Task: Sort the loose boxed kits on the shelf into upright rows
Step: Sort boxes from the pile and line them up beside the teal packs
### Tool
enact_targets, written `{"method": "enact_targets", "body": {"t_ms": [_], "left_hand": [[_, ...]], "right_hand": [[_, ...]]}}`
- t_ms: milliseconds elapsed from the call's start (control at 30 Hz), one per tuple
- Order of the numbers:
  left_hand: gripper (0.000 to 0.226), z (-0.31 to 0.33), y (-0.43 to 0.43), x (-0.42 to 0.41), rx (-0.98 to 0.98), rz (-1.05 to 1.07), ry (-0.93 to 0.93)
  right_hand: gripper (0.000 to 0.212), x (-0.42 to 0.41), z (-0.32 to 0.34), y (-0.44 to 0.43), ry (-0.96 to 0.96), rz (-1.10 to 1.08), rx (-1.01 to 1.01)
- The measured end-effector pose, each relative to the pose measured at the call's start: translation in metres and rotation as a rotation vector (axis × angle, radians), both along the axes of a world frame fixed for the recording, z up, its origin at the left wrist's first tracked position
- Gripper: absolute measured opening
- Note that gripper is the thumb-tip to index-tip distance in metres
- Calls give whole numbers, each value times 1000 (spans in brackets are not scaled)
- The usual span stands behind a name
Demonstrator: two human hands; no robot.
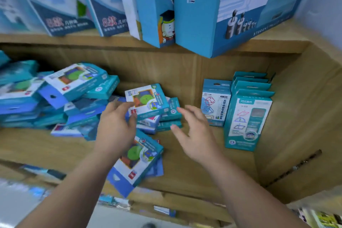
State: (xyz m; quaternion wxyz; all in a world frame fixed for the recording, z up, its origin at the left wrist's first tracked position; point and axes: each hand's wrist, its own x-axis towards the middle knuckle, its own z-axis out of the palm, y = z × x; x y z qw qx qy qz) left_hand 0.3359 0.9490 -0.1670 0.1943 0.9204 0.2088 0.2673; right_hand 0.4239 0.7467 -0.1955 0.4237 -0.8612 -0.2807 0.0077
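Observation:
Several loose teal boxed kits lie in a jumbled pile point(55, 98) on the left of the wooden shelf point(194, 168). My left hand point(116, 126) pinches the lower left corner of one kit point(148, 100) that tops a small stack in the middle. Under my left wrist another kit point(138, 157) lies flat near the front edge. My right hand point(194, 135) hovers open, fingers spread, just right of that small stack, touching nothing. An upright row of taller teal kits point(248, 114) stands at the right.
Large blue boxes point(222, 9) stand on the shelf above and overhang the opening. The shelf's brown side wall point(299, 116) closes the right end. Bare shelf board shows between the small stack and the upright row.

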Motion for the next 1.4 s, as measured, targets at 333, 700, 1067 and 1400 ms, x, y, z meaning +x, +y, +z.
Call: {"method": "enact_targets", "body": {"t_ms": [333,700,1067,1400], "left_hand": [[44,2,11,-3,-354,79,209],[29,13,-8,-8,-480,203,-9],[26,-6,-27,-80,-719,239,-218],[24,-23,-24,-109,-680,305,-111]], "right_hand": [[61,35,9,67,353,48,34],[28,13,7,62,509,-273,471],[18,-49,8,30,773,-53,674],[32,-73,-21,37,727,-4,453]]}}
